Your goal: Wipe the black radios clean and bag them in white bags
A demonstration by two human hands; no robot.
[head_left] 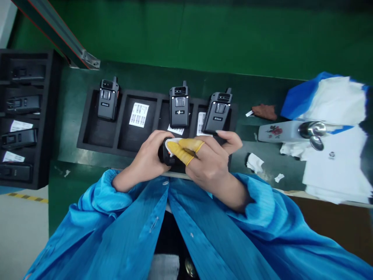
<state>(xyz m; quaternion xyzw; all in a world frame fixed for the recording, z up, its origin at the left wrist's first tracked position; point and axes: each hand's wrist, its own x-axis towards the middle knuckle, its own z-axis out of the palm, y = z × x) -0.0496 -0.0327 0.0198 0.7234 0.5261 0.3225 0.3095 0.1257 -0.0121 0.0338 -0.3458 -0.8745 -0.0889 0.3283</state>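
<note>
My left hand (150, 155) is closed around a dark two-way radio (166, 153), held low in front of my body. Yellow finger cots cover two fingers of my right hand (208, 161), which press a small white cloth (174, 140) against the radio; its thumb sticks out to the right. Just beyond my hands lies a black compartment tray (99, 146). Three radios rest on it: one at the left (108, 99), one near the middle (179, 109) and a tilted one at the right (218, 112). A white label sheet (139, 115) lies in the second compartment.
Another black tray (54, 116) with several radios stands at the left. A metal post (72, 46) rises behind. On the right are a white bottle with a rose print (276, 131), stacked white cloths (335, 163), a blue bag (301, 97), a brown rag (264, 111) and crumpled scraps (255, 162).
</note>
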